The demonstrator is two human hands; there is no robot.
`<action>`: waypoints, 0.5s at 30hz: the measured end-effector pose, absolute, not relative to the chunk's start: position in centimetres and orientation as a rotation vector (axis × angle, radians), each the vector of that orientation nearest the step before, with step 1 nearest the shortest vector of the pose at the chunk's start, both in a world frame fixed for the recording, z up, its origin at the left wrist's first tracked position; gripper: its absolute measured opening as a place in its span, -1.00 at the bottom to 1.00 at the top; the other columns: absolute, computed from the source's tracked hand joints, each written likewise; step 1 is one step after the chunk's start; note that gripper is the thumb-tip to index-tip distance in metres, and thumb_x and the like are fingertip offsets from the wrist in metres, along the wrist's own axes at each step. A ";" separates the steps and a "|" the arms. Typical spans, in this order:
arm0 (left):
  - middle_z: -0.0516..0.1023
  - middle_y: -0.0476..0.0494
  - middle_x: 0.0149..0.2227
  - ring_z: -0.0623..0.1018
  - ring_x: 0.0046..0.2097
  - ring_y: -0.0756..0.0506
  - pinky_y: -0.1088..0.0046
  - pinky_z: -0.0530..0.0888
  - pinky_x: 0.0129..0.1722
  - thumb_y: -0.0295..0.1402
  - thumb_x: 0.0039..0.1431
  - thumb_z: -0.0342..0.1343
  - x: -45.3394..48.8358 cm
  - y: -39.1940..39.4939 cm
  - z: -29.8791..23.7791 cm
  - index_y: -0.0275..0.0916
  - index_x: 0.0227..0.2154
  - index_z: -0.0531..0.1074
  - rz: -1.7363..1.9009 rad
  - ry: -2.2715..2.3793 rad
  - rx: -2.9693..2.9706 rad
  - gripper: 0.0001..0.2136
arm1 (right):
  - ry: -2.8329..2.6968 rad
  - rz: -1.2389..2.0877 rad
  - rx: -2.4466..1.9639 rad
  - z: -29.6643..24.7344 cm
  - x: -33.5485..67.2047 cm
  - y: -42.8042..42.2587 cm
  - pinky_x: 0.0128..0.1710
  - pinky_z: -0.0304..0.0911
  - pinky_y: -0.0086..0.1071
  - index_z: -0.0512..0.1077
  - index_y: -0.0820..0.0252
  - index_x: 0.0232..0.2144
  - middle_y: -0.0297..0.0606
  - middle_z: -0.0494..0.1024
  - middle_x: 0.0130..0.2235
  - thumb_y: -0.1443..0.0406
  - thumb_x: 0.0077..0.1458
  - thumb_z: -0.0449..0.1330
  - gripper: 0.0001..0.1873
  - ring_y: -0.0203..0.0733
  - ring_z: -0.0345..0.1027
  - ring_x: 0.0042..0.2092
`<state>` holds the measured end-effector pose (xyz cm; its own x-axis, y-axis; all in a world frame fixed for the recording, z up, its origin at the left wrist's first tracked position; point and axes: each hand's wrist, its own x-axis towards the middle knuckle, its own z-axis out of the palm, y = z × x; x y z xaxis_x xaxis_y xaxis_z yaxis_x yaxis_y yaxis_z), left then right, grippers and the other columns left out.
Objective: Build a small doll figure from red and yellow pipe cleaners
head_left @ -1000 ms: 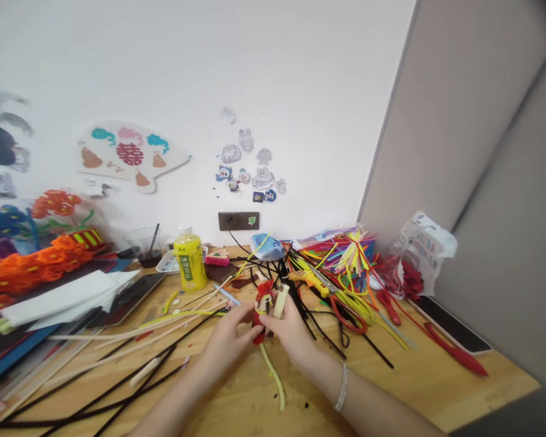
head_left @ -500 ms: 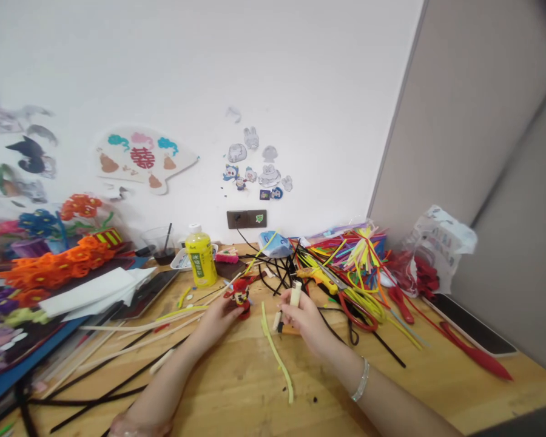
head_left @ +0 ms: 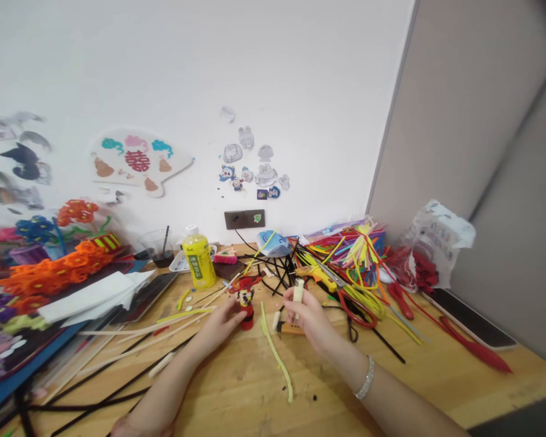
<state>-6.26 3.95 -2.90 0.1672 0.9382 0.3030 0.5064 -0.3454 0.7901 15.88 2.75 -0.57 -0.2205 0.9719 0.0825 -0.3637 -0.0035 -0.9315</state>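
Note:
My left hand (head_left: 227,323) is closed around the left side of a small red, black and cream figurine (head_left: 246,298), which stands upright on its round red base. Between thumb and fingers of my right hand (head_left: 312,317) is a cream lighter (head_left: 298,290), held upright with its metal top showing. I see no flame. Beneath that hand lies an orange-brown piece (head_left: 291,328), partly covered, next to a small cream stick (head_left: 276,320). A pale yellow pipe cleaner (head_left: 275,352) lies on the wooden table (head_left: 236,388) between my hands.
Behind the figurine stands a yellow drink bottle (head_left: 200,261). At the right are red-handled scissors (head_left: 357,306), a heap of coloured pipe cleaners (head_left: 346,255) and a dark phone or tablet (head_left: 468,318). Black and cream strips (head_left: 131,355) and orange fuzzy flowers (head_left: 54,270) fill the left.
My right hand has shifted slightly right with the lighter, uncovering more of the orange-brown piece. The figurine sits a little further right, its red base more visible. My view has turned slightly right.

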 end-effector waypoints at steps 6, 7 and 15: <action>0.52 -0.25 -0.14 0.47 -0.08 -0.18 0.23 0.36 -0.04 -0.18 0.00 0.09 -6.4 3.6 -2.9 -0.27 -0.20 0.38 1.001 1.300 1.851 -0.66 | -1.124 1.523 -0.739 -0.9 16.0 3.0 -0.54 0.01 -0.50 0.28 0.20 -0.43 -0.50 0.24 -0.57 0.35 -0.15 0.18 -0.84 -0.43 0.12 -0.57; 0.53 -0.24 -0.16 0.48 -0.10 -0.19 0.23 0.38 -0.06 -0.16 -0.01 0.09 -6.4 3.5 -2.8 -0.27 -0.21 0.38 0.985 1.299 1.837 -0.66 | -1.122 1.525 -0.743 -0.9 16.1 3.0 -0.54 0.00 -0.50 0.28 0.20 -0.42 -0.50 0.24 -0.57 0.35 -0.15 0.18 -0.84 -0.43 0.12 -0.57; 0.47 -0.27 -0.06 0.44 -0.03 -0.20 0.23 0.34 0.00 -0.14 -0.09 0.18 -6.0 2.9 -2.0 -0.25 -0.14 0.34 1.013 1.162 1.709 -0.56 | -1.117 1.540 -0.745 -0.8 16.1 2.9 -0.54 0.01 -0.49 0.29 0.20 -0.42 -0.50 0.26 -0.56 0.35 -0.16 0.18 -0.83 -0.43 0.11 -0.57</action>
